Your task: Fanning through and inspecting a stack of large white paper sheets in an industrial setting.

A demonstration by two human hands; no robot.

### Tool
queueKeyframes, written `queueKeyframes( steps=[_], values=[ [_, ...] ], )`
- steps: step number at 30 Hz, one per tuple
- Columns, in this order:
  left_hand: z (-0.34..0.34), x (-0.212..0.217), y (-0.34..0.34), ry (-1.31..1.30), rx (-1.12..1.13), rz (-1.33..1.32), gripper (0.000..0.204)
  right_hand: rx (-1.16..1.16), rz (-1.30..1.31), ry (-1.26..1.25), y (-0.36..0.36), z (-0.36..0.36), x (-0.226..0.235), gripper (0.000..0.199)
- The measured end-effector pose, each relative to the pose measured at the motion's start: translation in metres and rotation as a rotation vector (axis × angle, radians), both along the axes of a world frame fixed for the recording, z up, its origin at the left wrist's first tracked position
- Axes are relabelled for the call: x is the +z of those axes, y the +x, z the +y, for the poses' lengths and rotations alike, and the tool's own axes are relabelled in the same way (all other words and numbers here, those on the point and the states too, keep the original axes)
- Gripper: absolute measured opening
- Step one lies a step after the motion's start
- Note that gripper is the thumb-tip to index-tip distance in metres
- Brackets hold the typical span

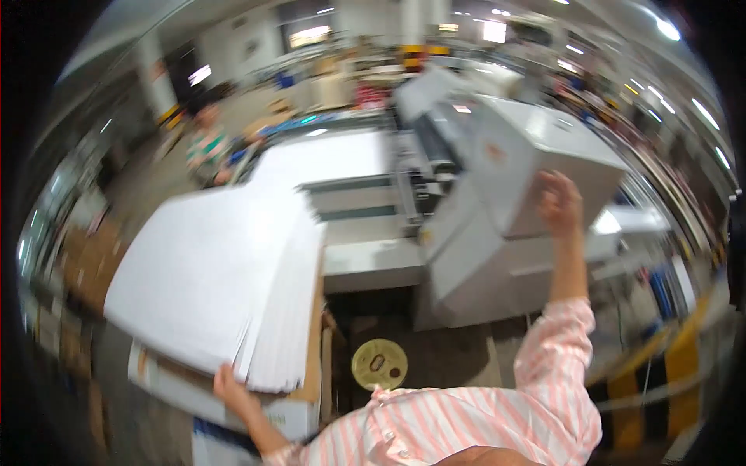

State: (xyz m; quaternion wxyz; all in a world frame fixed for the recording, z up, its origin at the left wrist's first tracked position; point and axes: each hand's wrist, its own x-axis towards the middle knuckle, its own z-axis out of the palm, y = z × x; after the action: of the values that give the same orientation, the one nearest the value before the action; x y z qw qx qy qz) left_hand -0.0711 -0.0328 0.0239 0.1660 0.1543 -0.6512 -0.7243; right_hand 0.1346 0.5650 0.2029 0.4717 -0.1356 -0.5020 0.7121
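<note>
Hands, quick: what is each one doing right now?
Left hand: closed on the near edge of a fanned stack of white sheets.
Right hand: raised against the grey machine; its grip cannot be told.

whole frame motion-blurred | left hand (233,392) fingers hidden under white sheet stack (217,279)

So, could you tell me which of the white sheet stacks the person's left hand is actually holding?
The fanned stack of white sheets at the left, gripped at its near edge by the left hand. The other white sheets lie flat farther back, untouched.
</note>
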Motion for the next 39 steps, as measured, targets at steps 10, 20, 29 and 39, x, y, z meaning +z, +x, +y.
queueKeyframes(
  steps=[10,20,29,39],
  values=[
    [0.027,0.023,-0.013,-0.029,-0.002,0.186,0.022,0.034,-0.045,0.074,-0.045,-0.058,-0.017,0.026],
    [0.015,0.028,-0.001,-0.014,-0.089,0.117,0.024,0.755,-0.233,0.935,-0.2,-0.367,-0.09,0.016],
    [0.007,0.031,0.009,0.233,-0.332,0.239,0.035,0.65,-0.049,1.611,-0.248,-0.444,-0.091,0.031],
    [0.004,0.016,0.009,0.642,-0.341,0.28,0.055,0.602,-0.343,1.695,-0.225,-0.465,-0.06,0.025]
  ],
)
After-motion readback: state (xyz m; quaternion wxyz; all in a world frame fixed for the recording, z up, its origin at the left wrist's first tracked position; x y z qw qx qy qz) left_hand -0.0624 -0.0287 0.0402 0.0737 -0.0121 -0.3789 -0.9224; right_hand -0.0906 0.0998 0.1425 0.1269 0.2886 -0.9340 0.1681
